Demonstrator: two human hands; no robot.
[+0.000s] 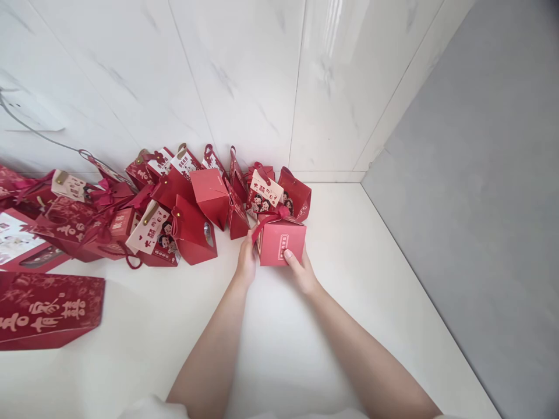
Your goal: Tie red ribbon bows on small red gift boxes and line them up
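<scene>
Both hands hold a small red ribboned gift box (pixel 282 243) between them, left hand (pixel 246 263) at its left face, right hand (pixel 301 273) gripping its front.

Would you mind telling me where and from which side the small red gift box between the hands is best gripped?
Probably by its two flat side walls, coming in from the near side. The small red gift box stands upright on the white surface, with the left hand and right hand flanking it. Its ribbon on top looks too soft to lift by, and the other boxes crowd behind.
</scene>
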